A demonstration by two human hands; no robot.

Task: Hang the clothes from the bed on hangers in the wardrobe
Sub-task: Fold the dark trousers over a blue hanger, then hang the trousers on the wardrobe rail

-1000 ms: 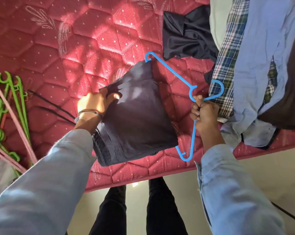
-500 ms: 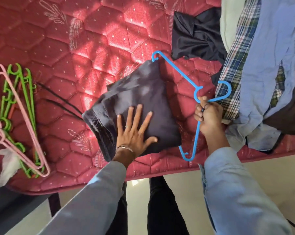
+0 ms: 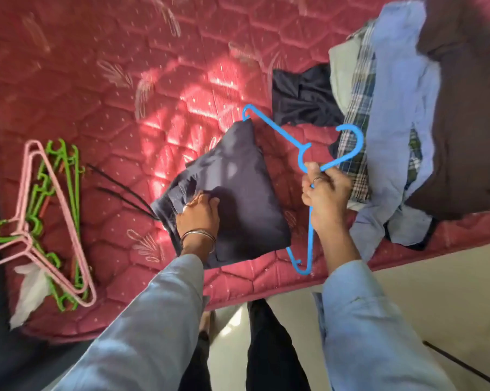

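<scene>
Trousers of dark navy cloth, folded into a thick pad, lie on the red quilted mattress near its front edge, draped through the blue hanger so that the fold covers the hanger's bottom bar. One hanger tip pokes out just above the top of the fold; the other corner shows below it, past the mattress edge. The left hand rests on the lower left part of the trousers with its fingers curled into the cloth — it grips a bunch of the fabric near the waistband, where the material puckers. A metal bangle sits on that wrist. The right hand is closed round the hanger's neck, just under the hook, and holds the frame tilted, the hook pointing toward the clothes pile.

That pile lies at the right side of the mattress: a light blue shirt, a checked shirt, a pale garment and something dark brown, heaped together. A black garment lies just left of the pile, above the hanger. Two thin black cords run out from the left edge of the trousers. Well apart at the far left, pink and green hangers lie stacked over a scrap of white plastic. Both sleeves are light blue — dark trouser legs show below.
</scene>
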